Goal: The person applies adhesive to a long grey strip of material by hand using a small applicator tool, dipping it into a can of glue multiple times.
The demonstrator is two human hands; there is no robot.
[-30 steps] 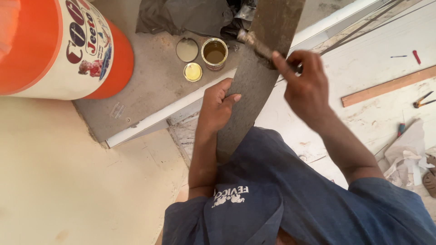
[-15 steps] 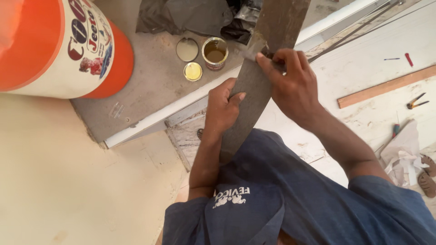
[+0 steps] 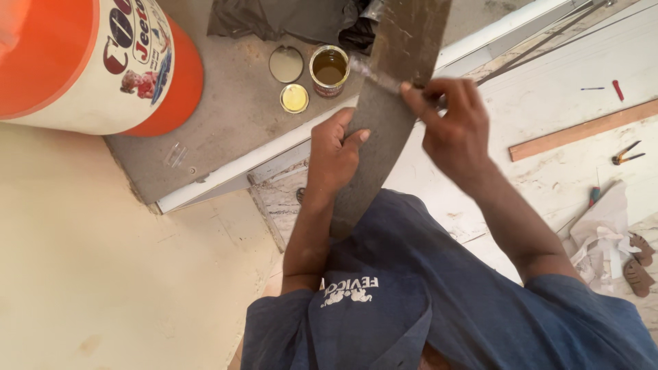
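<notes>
A long dark grey strip runs from my lap up and away past the top edge. My left hand grips its left edge about midway, thumb on the face. My right hand holds a small brush, its bristle end lying on the strip near the left edge. An open small tin of brownish liquid stands just left of the strip on a grey board, with its round lid and a yellow cap beside it.
A large orange and white drum lies at the top left. A black bag sits behind the tin. On the white surface at the right lie a wooden batten, pliers, a red pen, crumpled paper and sandals.
My right hand has moved the brush back and forth across the strip, now with the bristles toward the left edge. My left hand keeps its grip on the strip.
</notes>
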